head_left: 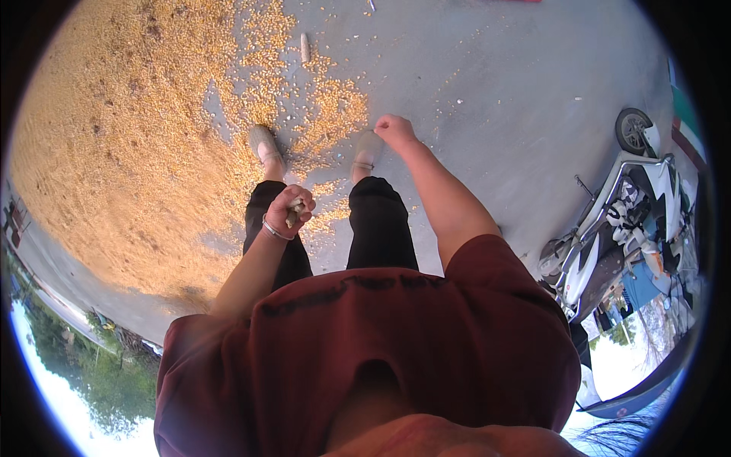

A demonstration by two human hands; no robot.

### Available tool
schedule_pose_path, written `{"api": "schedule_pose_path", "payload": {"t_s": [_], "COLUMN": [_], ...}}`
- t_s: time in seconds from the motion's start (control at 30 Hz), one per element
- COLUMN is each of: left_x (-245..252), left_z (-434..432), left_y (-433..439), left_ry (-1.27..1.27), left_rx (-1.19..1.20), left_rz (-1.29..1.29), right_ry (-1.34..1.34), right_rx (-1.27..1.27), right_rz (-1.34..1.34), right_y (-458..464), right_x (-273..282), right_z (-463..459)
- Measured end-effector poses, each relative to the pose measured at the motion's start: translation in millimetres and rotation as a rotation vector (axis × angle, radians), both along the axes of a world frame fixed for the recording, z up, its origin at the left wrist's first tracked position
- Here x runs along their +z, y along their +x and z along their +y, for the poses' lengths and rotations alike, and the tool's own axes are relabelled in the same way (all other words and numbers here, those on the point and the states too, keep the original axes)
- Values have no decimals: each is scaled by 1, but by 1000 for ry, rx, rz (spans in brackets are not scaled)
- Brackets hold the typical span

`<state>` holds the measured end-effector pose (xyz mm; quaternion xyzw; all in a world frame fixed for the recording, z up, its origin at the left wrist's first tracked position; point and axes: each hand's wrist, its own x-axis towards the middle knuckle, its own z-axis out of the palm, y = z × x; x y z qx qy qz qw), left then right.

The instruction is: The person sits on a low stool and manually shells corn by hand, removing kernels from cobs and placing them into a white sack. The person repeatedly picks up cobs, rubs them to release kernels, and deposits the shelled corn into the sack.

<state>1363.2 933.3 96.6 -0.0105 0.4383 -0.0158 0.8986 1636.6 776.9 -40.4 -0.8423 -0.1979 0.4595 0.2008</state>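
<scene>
My left hand (290, 209), with a bracelet at the wrist, is closed around several pale pieces that look like bits of corn cob (295, 212), held above my left knee. My right hand (395, 130) is stretched forward over my right shoe (366, 149); its fingers are curled together, and whether something small is between them cannot be made out. Yellow corn kernels (154, 137) cover the concrete in a wide layer on the left, with thinner patches around both shoes. A bare corn cob (305, 48) lies on the ground ahead of my feet.
At the right stands a white and black motor scooter (594, 251) with its wheel (633, 130) towards the front. Grey concrete (514, 103) with scattered kernels and small debris stretches ahead on the right. Trees (97, 365) rise at the lower left edge.
</scene>
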Motion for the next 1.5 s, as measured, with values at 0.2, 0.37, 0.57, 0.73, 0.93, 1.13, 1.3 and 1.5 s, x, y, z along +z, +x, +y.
{"api": "schedule_pose_path", "payload": {"t_s": [0.2, 0.37, 0.57, 0.73, 0.93, 1.13, 1.3, 1.5], "left_x": [-65, -101, -111, -106, -103, -106, -108, -112], "left_z": [23, 28, 35, 46, 55, 59, 59, 62], "left_y": [-20, -27, -27, -18, -15, -19, -13, -13], "left_ry": [-42, -42, 11, -15, -17, -19, 18, 73], "left_rx": [-85, -118, -123, -69, -60, -9, 1, -14], "left_rz": [52, -5, -140, -148, -155, -163, -200, -175], "right_ry": [-162, -191, -297, -267, -396, -393, 175, -24], "right_rx": [-192, -232, -52, -181, -230, -139, -375, -176], "right_rz": [80, -143, -268, -190, 24, 44, -179, -250], "right_y": [-56, -110, -123, -151, -215, -205, -130, -24], "right_x": [-166, -261, -308, -285, -296, -293, -277, -298], "right_z": [15, 23, 36, 28, 29, 51, 126, 267]}}
